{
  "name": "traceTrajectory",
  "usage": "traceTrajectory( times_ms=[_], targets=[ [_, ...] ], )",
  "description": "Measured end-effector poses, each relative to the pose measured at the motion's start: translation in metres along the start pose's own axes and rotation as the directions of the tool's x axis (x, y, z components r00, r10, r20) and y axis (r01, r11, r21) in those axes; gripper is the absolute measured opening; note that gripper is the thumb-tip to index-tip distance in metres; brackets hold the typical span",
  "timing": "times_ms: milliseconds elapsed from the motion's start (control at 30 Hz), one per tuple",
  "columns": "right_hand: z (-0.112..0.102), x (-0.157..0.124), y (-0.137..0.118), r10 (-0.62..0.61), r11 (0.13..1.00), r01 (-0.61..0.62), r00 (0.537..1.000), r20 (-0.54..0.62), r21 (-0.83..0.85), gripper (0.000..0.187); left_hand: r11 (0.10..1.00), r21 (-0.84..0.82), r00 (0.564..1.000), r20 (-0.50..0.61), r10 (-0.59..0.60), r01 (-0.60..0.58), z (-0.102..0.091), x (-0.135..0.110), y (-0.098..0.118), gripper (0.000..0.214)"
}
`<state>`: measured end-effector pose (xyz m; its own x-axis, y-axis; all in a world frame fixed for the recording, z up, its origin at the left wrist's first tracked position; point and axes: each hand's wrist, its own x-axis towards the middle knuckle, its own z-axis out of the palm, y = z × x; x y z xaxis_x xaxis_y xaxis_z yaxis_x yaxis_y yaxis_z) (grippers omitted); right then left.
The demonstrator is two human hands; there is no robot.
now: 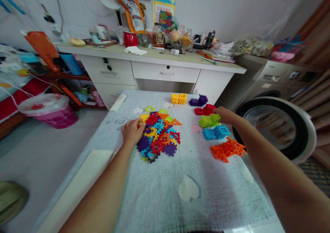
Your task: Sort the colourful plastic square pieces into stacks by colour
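Left hand [132, 131]: touching mixed pile [158, 136], toward worktop's [160, 191] left edge; cannot tell grip (partly hidden).
Right hand [224, 115]: at green stack [208, 121], near right edge; cannot tell grip.

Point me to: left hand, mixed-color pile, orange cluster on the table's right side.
Left hand [132, 132]: head view, back of the hand.
Mixed-color pile [158, 136]: head view, middle of the heap.
Orange cluster [227, 149]: head view, middle of the grouped pieces.
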<state>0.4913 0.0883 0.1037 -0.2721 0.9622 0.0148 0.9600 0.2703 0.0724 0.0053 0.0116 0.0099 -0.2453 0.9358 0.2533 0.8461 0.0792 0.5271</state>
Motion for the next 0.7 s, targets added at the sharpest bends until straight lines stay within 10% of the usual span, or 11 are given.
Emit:
traceTrajectory(
  times_ms=[300, 533, 700],
  targets=[
    [-0.027, -0.022, -0.085, -0.103, 0.971, 0.137, 0.979, -0.174, 0.194, 0.046, 1.000, 0.003, 1.000, 0.030, -0.002, 0.002, -0.006, -0.002, 0.005, 0.039],
    [0.017, -0.026, -0.207, -0.189, 0.865, 0.225, 0.974, -0.126, 0.448, 0.038, 0.999, -0.028, 1.000, 0.023, 0.017, -0.016, -0.008, -0.006, 0.007, 0.039],
    [0.045, -0.023, -0.241, -0.157, 0.838, 0.252, 0.961, -0.229, 0.483, 0.037, 0.991, -0.108, 0.997, 0.008, 0.081, -0.080, -0.006, -0.006, 0.005, 0.038]
  ],
)
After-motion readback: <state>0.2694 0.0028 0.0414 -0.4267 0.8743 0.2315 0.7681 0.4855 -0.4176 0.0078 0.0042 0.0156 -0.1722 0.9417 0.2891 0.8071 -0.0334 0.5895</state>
